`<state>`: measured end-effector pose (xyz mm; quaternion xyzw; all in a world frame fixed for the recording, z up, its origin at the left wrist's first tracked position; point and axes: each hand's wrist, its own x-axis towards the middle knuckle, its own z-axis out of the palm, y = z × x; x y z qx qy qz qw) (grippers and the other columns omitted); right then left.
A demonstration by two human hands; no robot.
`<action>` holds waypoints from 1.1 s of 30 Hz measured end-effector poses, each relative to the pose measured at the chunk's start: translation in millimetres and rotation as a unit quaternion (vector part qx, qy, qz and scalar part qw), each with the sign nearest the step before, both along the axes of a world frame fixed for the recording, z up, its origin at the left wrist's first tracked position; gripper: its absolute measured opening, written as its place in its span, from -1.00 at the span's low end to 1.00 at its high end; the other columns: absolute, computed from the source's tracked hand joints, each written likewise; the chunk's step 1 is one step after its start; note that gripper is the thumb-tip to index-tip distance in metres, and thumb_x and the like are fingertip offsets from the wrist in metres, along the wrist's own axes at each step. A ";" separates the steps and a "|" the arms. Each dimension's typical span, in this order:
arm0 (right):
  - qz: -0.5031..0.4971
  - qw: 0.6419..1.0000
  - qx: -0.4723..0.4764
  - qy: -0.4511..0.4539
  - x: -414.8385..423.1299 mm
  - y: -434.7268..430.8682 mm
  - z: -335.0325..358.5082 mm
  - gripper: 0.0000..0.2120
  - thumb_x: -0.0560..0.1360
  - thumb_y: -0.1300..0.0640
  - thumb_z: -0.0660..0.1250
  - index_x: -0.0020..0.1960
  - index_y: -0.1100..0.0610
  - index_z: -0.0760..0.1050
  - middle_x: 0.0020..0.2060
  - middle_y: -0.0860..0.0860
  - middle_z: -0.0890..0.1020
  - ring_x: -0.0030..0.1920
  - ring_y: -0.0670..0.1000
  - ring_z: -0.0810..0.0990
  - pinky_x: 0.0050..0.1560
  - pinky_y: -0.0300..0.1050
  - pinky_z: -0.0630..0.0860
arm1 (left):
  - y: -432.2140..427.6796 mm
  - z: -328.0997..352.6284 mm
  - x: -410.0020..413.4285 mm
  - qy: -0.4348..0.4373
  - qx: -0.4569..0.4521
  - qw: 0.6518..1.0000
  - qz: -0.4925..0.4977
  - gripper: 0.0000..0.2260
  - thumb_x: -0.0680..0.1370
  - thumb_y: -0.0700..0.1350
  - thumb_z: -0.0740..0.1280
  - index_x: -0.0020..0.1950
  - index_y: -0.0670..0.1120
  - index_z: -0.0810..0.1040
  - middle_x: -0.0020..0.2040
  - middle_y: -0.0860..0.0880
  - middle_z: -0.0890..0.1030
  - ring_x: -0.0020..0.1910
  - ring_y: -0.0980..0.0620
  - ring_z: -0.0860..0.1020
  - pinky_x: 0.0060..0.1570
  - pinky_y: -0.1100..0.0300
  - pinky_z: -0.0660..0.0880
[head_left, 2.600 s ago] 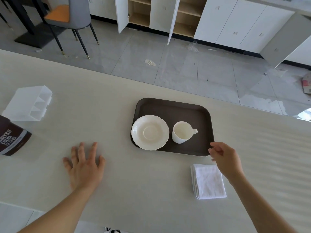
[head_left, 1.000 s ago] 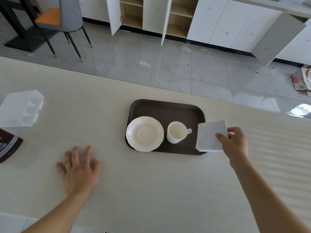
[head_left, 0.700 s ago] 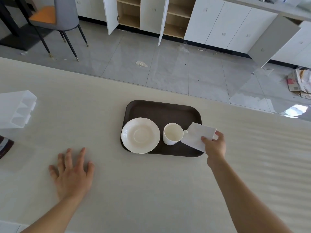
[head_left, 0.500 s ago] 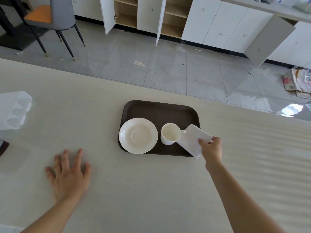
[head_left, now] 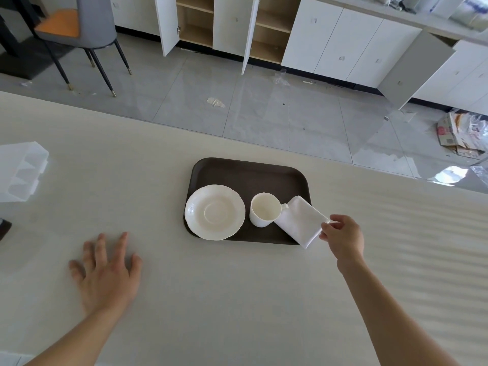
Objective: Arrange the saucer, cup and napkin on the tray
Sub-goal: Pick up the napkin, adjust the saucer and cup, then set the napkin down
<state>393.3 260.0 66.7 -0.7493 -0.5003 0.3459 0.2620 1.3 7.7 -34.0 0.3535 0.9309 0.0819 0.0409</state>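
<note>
At the far left edge of the pale table [head_left: 237, 299] sits a translucent plastic organizer [head_left: 21, 171] with slanted compartments, and just below it a sliver of a dark object [head_left: 4, 229] cut off by the frame.

The left hand [head_left: 107, 273] lies palm down on the tabletop, fingers spread and flat, grasping nothing; it is well apart from the tray and slightly blurred.

The dark brown tray [head_left: 248, 175] sits mid-table with its long side toward the person. On its left part rests the white saucer [head_left: 214, 212], scalloped at the rim, its near edge reaching the tray's front lip. Just right of it, apart from the saucer by a narrow strip of tray, stands the white cup [head_left: 264, 209], upright and empty, its handle pointing right.

The folded white napkin [head_left: 301, 220] lies tilted at an angle on the tray's right front corner, its upper end next to the cup's handle and its lower corner overhanging the tray's front rim. The right hand [head_left: 343, 236] pinches the napkin's right corner between thumb and fingertips, the other fingers curled loosely; the hand itself is over the table just off the tray's right front corner, with the napkin stretching from it up and left toward the cup.
</note>
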 end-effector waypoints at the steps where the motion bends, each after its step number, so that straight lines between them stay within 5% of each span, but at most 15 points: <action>1: 0.010 1.000 0.006 0.007 -3.6 1.2 3.7 -0.74 0.47 0.23 0.37 0.16 0.12 0.56 -0.26 -0.05 0.70 -0.26 0.00 0.73 -0.16 -0.06 0.59 | -0.2 0.0 0.0 -0.001 0.000 1.000 0.000 -0.42 0.48 0.20 0.05 0.49 0.09 0.34 0.53 -0.20 0.27 0.53 -0.27 0.12 0.44 -0.31 -0.01; 7: 0.114 0.989 0.088 -0.005 -51.5 19.0 39.4 -0.88 0.47 0.18 0.39 -0.03 0.01 0.61 -0.29 -0.07 0.69 -0.37 -0.17 0.65 -0.28 -0.20 0.45 | -0.1 1.7 0.8 0.002 0.008 1.000 -0.002 -0.42 0.47 0.19 0.07 0.47 0.07 0.38 0.51 -0.21 0.30 0.52 -0.29 0.15 0.43 -0.31 0.01; 12: 0.266 0.951 0.137 -0.080 -112.8 38.3 51.3 -0.91 0.49 0.17 0.38 -0.06 0.02 0.64 -0.29 -0.12 0.66 -0.23 -0.01 0.63 -0.20 -0.19 0.47 | 1.7 6.2 1.9 -0.004 0.009 1.000 0.006 -0.43 0.47 0.18 0.06 0.47 0.08 0.39 0.51 -0.21 0.31 0.53 -0.27 0.16 0.45 -0.28 0.00; 16: 0.391 0.892 0.165 -0.158 -162.0 49.5 41.6 -0.87 0.52 0.19 0.35 -0.01 0.11 0.67 -0.15 0.00 0.71 -0.13 0.06 0.61 -0.12 -0.18 0.44 | 1.7 7.4 1.8 -0.004 0.011 1.000 0.007 -0.45 0.48 0.16 0.08 0.46 0.09 0.40 0.51 -0.20 0.32 0.53 -0.26 0.17 0.46 -0.27 0.00; 26: 0.580 0.726 0.043 -0.368 -222.6 70.5 8.7 -0.72 0.58 0.05 0.27 0.23 0.15 0.53 0.11 0.09 0.63 0.11 0.17 0.58 0.10 0.10 0.57 | 2.2 11.0 2.7 -0.004 0.010 1.000 0.013 -0.47 0.49 0.12 0.09 0.46 0.09 0.41 0.51 -0.19 0.34 0.52 -0.25 0.20 0.46 -0.27 0.03; 33: 0.572 0.762 0.001 -0.304 -227.2 79.1 -10.1 -0.85 0.55 0.14 0.28 -0.01 0.12 0.62 -0.08 0.04 0.69 -0.03 0.13 0.62 -0.01 0.03 0.58 | 2.4 13.7 3.9 -0.005 0.003 1.000 0.016 -0.47 0.50 0.12 0.09 0.47 0.09 0.40 0.52 -0.18 0.33 0.54 -0.24 0.18 0.49 -0.27 0.01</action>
